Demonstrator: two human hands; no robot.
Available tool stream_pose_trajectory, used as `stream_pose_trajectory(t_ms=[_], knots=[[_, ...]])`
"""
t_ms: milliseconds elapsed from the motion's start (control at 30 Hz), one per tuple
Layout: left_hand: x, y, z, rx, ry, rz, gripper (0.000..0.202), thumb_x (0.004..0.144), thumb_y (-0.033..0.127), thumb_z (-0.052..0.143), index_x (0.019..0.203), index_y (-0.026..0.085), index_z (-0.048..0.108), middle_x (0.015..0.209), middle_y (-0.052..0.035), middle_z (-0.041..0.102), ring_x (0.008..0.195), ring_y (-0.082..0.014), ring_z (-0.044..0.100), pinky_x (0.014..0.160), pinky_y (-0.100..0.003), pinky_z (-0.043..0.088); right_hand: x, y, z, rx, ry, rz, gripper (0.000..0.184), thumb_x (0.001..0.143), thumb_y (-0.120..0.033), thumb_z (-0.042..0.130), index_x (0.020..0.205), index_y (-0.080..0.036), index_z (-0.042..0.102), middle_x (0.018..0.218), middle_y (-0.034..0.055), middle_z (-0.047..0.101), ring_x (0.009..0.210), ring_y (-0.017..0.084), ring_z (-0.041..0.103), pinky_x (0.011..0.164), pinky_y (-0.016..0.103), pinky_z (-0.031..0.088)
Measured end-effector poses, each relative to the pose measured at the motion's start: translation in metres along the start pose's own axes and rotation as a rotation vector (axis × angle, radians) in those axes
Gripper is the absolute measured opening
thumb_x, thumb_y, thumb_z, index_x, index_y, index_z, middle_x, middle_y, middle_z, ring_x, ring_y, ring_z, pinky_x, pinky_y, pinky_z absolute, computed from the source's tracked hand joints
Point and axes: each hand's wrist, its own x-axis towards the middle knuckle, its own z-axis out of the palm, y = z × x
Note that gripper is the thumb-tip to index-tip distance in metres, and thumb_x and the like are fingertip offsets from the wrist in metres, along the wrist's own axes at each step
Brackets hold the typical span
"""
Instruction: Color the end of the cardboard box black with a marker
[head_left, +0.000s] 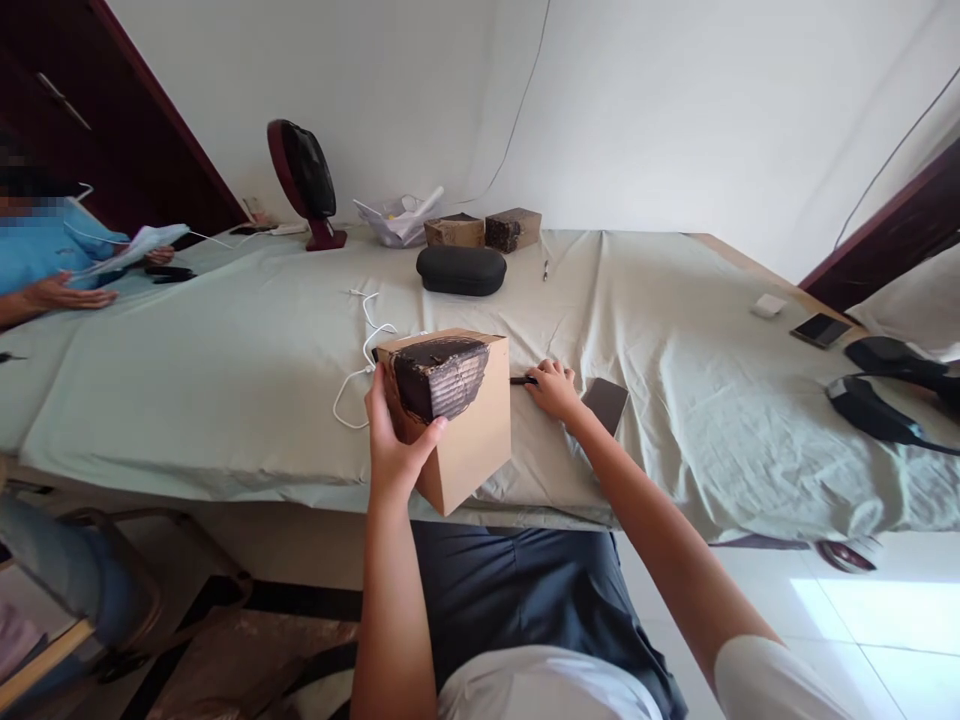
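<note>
My left hand (401,440) grips a brown cardboard box (476,440) at its left side, the thumb across the near edge. One upper corner of the box carries a dark, scribbled patch with a ridged, torn-looking surface. It is held at the front of the table; whether its base touches the cloth I cannot tell. To the right of the box, my right hand (553,388) is low over the cloth, its fingers closed on a slim black pen (521,380). A dark flat phone-like slab (606,404) lies beside my right wrist.
Behind the box are a black oval case (461,271), two more dark-patched boxes (514,229), a plastic bag (397,220) and a fan (304,180). A white cable (352,380) lies left. A person (45,255) sits far left holding paper. Headphones (877,408) lie right.
</note>
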Motion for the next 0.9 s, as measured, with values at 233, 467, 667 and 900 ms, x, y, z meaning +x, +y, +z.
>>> stream_pose_trajectory(t_ms=[233, 467, 667, 900], knots=[[-0.005, 0.003, 0.000, 0.023, 0.000, 0.029, 0.110, 0.077, 0.045, 0.092, 0.169, 0.032, 0.035, 0.173, -0.0156, 0.037, 0.165, -0.0368, 0.032, 0.136, -0.052, 0.027, -0.009, -0.008, 0.011, -0.171, -0.016, 0.021, 0.041, 0.114, -0.035, 0.034, 0.140, -0.018, 0.060, 0.136, 0.0178, 0.069, 0.111, 0.030, 0.065, 0.091, 0.037, 0.045], [-0.005, 0.008, 0.000, 0.091, 0.023, 0.054, 0.112, 0.075, 0.040, 0.095, 0.169, 0.033, 0.035, 0.172, -0.0146, 0.037, 0.166, -0.0364, 0.030, 0.137, -0.051, 0.026, -0.010, -0.008, 0.010, -0.257, -0.027, 0.065, 0.039, 0.115, -0.038, 0.036, 0.130, -0.020, 0.067, 0.125, 0.0149, 0.075, 0.103, 0.029, 0.071, 0.083, 0.035, 0.046], [0.000, 0.008, 0.004, 0.081, 0.029, 0.041, 0.111, 0.073, 0.041, 0.095, 0.167, 0.035, 0.037, 0.170, -0.0134, 0.038, 0.166, -0.0367, 0.030, 0.136, -0.051, 0.026, -0.010, -0.008, 0.010, -0.300, -0.026, 0.096, 0.034, 0.112, -0.044, 0.053, 0.128, -0.019, 0.069, 0.119, 0.0095, 0.074, 0.102, 0.022, 0.072, 0.094, 0.042, 0.058], [0.001, 0.014, 0.009, 0.108, 0.025, 0.054, 0.113, 0.070, 0.043, 0.097, 0.167, 0.035, 0.038, 0.167, -0.0134, 0.039, 0.163, -0.0382, 0.033, 0.137, -0.053, 0.025, -0.008, -0.009, 0.011, -0.325, -0.031, 0.114, 0.033, 0.109, -0.044, 0.060, 0.129, -0.019, 0.070, 0.122, 0.0089, 0.074, 0.109, 0.022, 0.073, 0.098, 0.045, 0.061]])
